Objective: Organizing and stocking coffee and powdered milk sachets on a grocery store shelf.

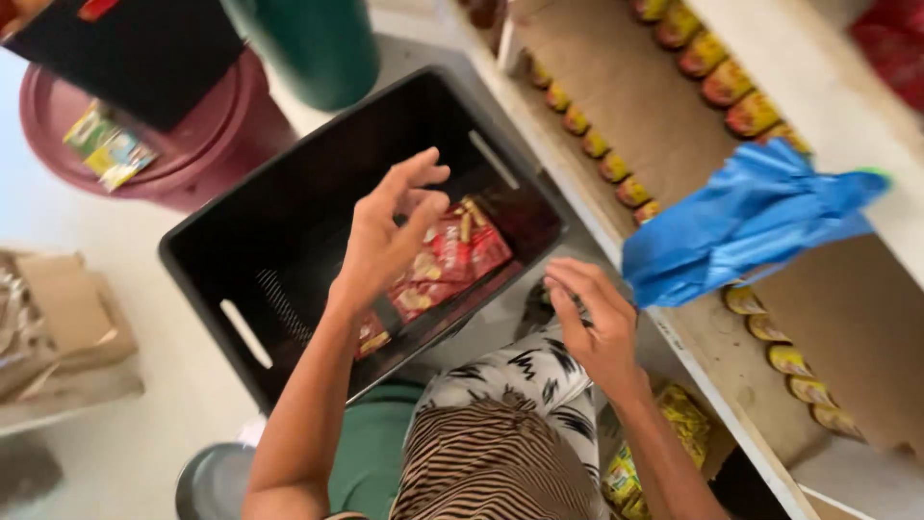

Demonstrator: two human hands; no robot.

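Observation:
My left hand (390, 226) hovers over a black plastic crate (252, 252), fingers loosely apart, holding nothing I can see. Red snack packets (452, 258) lie in the crate's bottom just under that hand. My right hand (592, 323) is lower, by my knee in black-and-white patterned cloth (510, 404), fingers curled inward; whether it holds anything is hidden. A blue plastic bag (746, 221) hangs off the shelf edge to the right of it.
Wooden shelves (664, 125) at right carry rows of small yellow-red packets (727, 82). A maroon tub lid (183, 154) with packets sits at upper left, a green container (313, 43) behind the crate, cardboard (58, 327) at left, yellow packets (674, 424) by my leg.

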